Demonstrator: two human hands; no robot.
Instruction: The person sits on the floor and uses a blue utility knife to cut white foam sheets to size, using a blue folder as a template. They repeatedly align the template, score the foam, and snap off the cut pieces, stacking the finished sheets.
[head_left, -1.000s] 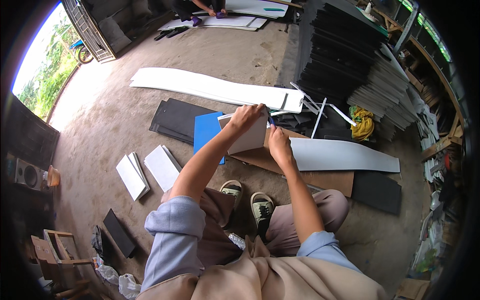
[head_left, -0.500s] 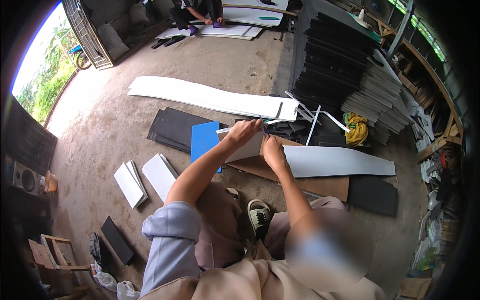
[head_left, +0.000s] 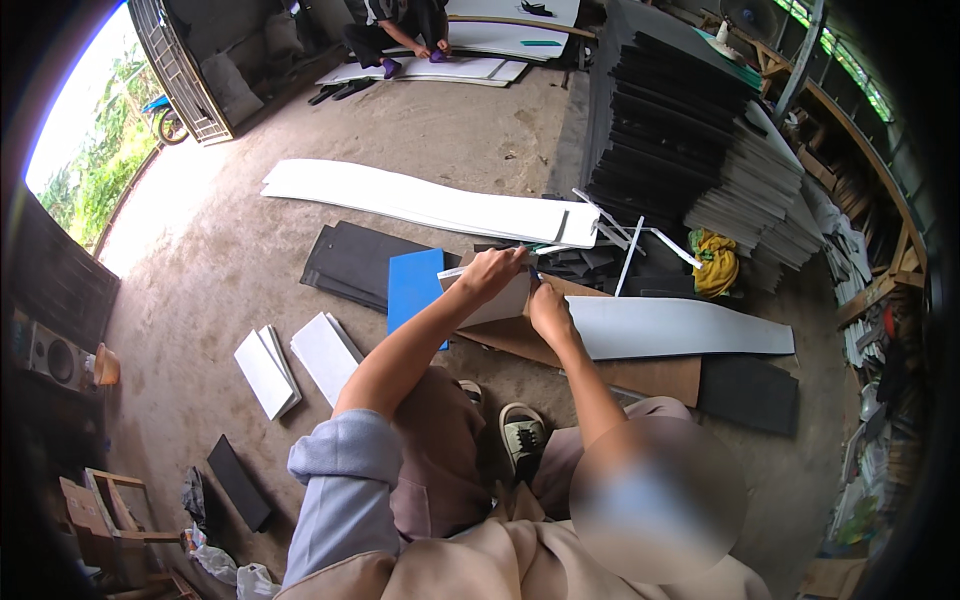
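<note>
My left hand (head_left: 494,272) is closed on the upper edge of a small white board (head_left: 500,303), which is held up at a slant. My right hand (head_left: 549,310) is closed beside that board's right end. A small dark blue tool (head_left: 534,273) sticks up from its fingers; its working end is too small to make out. Beneath the hands lies a brown board (head_left: 650,378), with a long white board (head_left: 680,328) resting on it to the right. A blue board (head_left: 416,292) lies just left of the held board.
White panels (head_left: 266,372) lie on the floor at left, with a dark strip (head_left: 239,483) nearer me. Long white sheets (head_left: 420,205) lie beyond my hands. Tall stacks of dark sheets (head_left: 665,120) and a yellow cloth (head_left: 715,263) stand right. A co-worker (head_left: 405,30) crouches at the back.
Both hands and the held white board have come slightly toward me. The grips look the same. The whole view has shifted a little.
</note>
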